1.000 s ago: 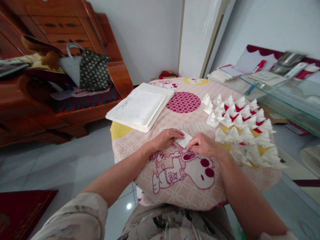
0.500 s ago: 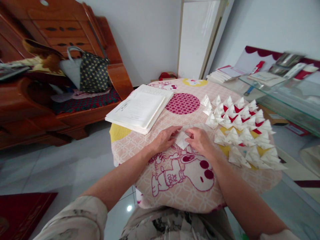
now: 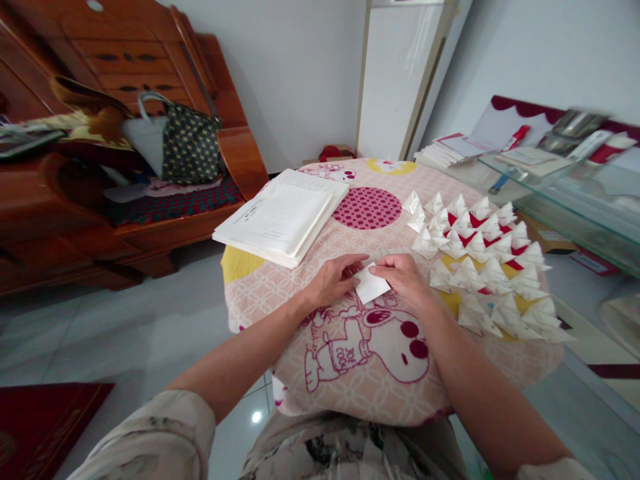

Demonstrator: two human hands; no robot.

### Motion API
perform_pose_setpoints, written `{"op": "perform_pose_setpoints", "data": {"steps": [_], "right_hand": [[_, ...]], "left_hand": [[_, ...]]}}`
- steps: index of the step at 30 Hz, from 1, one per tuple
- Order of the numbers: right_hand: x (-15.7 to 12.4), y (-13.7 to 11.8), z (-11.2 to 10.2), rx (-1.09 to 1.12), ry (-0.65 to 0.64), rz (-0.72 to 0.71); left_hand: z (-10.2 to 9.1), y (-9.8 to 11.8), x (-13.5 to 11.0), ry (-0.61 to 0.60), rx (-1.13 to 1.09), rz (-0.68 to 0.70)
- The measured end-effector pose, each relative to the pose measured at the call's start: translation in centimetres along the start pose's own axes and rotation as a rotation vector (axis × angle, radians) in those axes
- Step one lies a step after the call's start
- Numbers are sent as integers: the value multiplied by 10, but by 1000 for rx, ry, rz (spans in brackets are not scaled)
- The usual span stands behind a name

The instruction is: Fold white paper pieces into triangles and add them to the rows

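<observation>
A small folded piece of white paper [image 3: 372, 285] is held between my hands, just above the patterned tablecloth [image 3: 345, 393]. My right hand [image 3: 400, 275] pinches its upper right edge between thumb and fingers. On its left side, my left hand [image 3: 334, 279] has its thumb and curled fingers closed at the paper's edge. To the right stand rows of folded white paper pieces [image 3: 475, 273] with pointed tips, with red and yellow showing between them. A stack of white paper sheets [image 3: 280, 217] lies beyond my left hand.
A glass shelf [image 3: 565, 180] stands at the right, with metal bowls [image 3: 575, 130] and papers on it. Behind the table is a white cabinet [image 3: 397, 73]. A wooden bench [image 3: 240, 160] with a dotted bag [image 3: 193, 143] is at the left.
The folded paper has turned from a diamond shape to a squarer one, tilted between my fingers. My right hand has shifted slightly, its thumb now along the paper's upper edge.
</observation>
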State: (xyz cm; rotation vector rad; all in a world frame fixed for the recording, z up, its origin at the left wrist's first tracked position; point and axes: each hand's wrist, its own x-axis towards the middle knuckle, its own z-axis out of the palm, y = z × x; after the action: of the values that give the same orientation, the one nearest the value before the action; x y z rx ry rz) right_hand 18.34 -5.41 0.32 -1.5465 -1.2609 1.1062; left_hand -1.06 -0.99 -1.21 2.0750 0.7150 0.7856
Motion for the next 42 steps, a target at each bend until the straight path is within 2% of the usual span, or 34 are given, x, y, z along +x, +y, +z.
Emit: {"op": "perform_pose_setpoints", "data": {"steps": [3,5,7,10,12,14,19,21,23,25,28,31,35,39,42], "right_hand": [[-2,-4,2,157,85,-32],[-3,-6,3,231,92,-62],[-4,-7,2,242,29,-56],[-7,-7,0,173,-157,-9],[-9,-8,-2,108,-270,0],[-10,-9,-4,62,-323,-15],[-11,-11,-5,38,-277,-2],[-12,-11,-5,-4,-301,43],[-14,-11,-4,-32,-366,116],[-15,-11,-2,-8,-396,185],[-16,-12,0,126,-310,240],[-18,-12,0,253,-217,287],[-23,-13,1,247,-236,361],[-27,-16,2,94,-300,380],[-26,-14,-1,-133,-288,308]], "left_hand": [[1,-1,2,28,-204,-67],[0,-2,4,59,-349,-108],[-1,-2,4,115,-469,-137],[-3,-1,4,203,-516,-150],[-4,0,3,221,-501,-145],[-5,0,2,220,-480,-137],[-4,1,3,188,-411,-119],[-3,1,4,162,-362,-102],[-3,3,5,166,-261,-72],[-4,5,5,219,-98,-16],[-8,7,4,274,115,54],[-10,7,1,164,163,111],[-7,5,-5,-30,220,222],[-5,2,-7,-115,291,261],[-5,0,-7,-164,312,276]]}}
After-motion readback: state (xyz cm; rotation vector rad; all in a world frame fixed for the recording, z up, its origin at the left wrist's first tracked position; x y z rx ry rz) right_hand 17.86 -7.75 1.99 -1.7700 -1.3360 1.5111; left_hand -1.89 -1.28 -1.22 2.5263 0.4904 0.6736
